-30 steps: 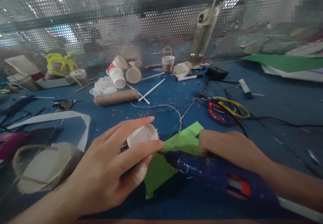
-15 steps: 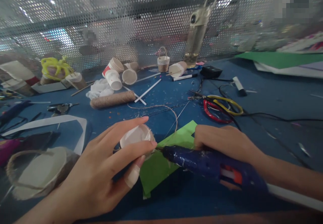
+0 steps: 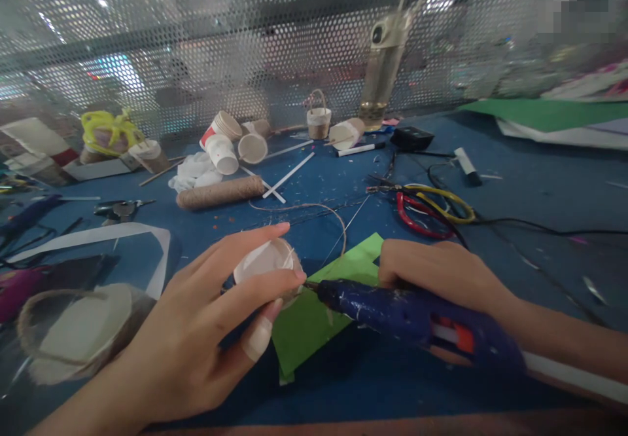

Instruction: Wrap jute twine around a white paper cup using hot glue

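My left hand (image 3: 220, 321) grips a small paper cup (image 3: 260, 262) by its side, its white inside turned up toward me. A bandage wraps the thumb. My right hand (image 3: 436, 266) is closed around a dark blue hot glue gun (image 3: 383, 305) with a white glue stick (image 3: 574, 374) in its rear end. The gun's nozzle meets the side of the cup by my left fingertips; the exact contact spot is partly hidden. Below both lies a piece of green paper (image 3: 314, 328). A strand of twine (image 3: 338, 217) curves from the cup area toward a twine roll (image 3: 220, 194).
A twine-handled cup basket (image 3: 83, 338) stands at the left. Several paper cups (image 3: 220, 154), a small basket (image 3: 318, 123) and a water bottle (image 3: 380, 82) line the mesh panel (image 3: 304, 36). Red-and-yellow-handled pliers (image 3: 426, 210) and a black cable (image 3: 530, 221) lie at the right.
The camera view has shifted very slightly. Both hands, the cup and the glue gun keep nearly the same positions.
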A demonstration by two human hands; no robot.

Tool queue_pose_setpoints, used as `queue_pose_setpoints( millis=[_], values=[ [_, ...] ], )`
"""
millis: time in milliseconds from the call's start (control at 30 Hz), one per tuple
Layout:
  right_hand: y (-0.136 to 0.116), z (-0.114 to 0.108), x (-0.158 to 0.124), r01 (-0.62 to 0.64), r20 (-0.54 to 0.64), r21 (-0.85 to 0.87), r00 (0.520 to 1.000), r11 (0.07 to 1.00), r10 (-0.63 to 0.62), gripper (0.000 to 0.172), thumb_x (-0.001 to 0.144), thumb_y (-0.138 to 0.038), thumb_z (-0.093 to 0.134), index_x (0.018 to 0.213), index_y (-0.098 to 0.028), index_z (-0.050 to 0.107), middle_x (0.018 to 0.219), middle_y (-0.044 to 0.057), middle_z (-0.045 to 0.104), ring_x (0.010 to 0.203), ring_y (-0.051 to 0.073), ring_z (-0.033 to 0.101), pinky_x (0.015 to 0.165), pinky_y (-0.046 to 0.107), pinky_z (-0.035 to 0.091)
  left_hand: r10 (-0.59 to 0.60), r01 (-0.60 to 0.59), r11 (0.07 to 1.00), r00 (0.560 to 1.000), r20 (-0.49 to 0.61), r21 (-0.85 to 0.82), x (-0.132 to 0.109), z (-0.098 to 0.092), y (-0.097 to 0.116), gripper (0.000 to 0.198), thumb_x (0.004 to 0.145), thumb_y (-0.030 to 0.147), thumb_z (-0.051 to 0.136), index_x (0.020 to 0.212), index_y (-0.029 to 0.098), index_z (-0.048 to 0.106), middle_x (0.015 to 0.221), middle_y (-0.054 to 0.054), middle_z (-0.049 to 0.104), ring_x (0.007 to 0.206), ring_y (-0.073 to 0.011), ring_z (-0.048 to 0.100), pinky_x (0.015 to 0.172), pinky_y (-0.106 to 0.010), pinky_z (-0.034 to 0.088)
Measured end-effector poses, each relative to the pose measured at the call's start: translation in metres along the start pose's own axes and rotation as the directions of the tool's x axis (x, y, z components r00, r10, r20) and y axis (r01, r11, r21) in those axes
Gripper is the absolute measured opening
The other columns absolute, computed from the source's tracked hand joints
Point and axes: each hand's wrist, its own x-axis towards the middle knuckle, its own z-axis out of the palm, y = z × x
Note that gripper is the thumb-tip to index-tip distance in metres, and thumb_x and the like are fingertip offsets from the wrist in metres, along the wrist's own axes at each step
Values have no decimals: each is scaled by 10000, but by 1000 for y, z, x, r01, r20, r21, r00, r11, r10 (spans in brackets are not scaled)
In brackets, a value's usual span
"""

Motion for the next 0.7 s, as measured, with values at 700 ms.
queue_pose_setpoints(
  millis=[700],
  values=[
    [-7,-4,2,-13,-11,0,1000,1000,13,222,899,-60,377,830,-260,443,792,-27,550,653,133,453,569,290,230,-42,44,993,999,28,-105,0,-2,-2,430,1026,83,479,1390,297,563,1628,-60,571,1475,-260,583,1171,-446,547]
  ],
)
